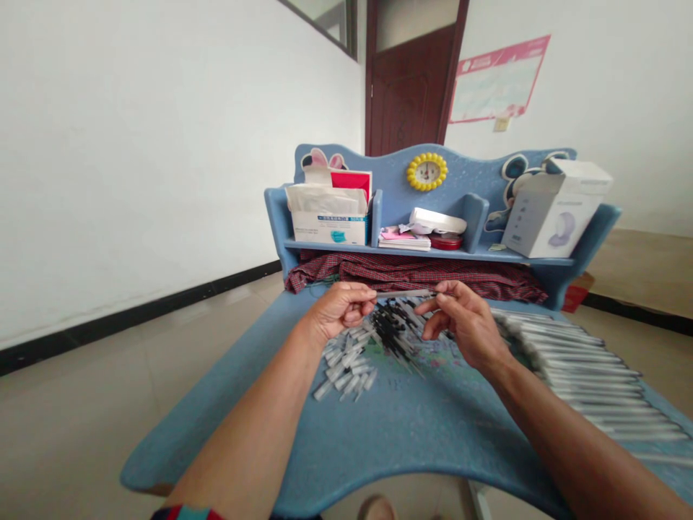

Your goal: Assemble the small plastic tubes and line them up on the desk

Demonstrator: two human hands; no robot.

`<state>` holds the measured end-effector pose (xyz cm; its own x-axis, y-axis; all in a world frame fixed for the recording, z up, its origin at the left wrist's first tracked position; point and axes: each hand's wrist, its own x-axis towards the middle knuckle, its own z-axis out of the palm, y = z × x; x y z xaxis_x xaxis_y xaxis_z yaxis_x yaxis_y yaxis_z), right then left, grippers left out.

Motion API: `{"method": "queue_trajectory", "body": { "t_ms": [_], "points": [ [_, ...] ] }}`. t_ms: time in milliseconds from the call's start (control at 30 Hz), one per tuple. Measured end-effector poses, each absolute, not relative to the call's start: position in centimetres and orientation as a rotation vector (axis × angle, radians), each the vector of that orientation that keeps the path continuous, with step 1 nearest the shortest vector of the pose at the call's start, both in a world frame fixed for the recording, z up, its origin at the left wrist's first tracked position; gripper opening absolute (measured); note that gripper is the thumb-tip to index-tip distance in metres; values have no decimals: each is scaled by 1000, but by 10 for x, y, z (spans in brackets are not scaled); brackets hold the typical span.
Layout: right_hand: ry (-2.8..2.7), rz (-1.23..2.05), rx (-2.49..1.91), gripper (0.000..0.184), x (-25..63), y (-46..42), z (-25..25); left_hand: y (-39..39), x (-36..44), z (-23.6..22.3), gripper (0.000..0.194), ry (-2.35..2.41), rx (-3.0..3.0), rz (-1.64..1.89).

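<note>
My left hand [340,310] and my right hand [466,326] hold a slim grey pen [403,293] level between them, above the desk. The left hand pinches one end, and the right fingertips grip the other. Under the pen lies a heap of black pen refills [398,325]. Left of the heap, below my left hand, sit loose clear plastic pen parts [345,366]. Several grey pens lie side by side in a long row [585,375] to the right of my right hand.
The blue desk [411,440] has a curved front edge. A red plaid cloth [411,274] lies behind the pens, under a blue shelf [427,251] holding a face-mask box, papers, a yellow clock and a white carton. The tiled floor lies on both sides.
</note>
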<state>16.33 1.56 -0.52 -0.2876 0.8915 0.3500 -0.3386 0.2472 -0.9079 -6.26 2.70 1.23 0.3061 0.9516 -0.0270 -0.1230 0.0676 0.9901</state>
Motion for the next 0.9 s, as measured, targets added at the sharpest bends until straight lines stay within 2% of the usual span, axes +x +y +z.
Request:
{"method": "queue_trajectory", "body": {
  "t_ms": [900],
  "points": [
    [-1417,1320,-556,32,165,16,-10,26,-59,12,20,953,1215,983]
  ]
}}
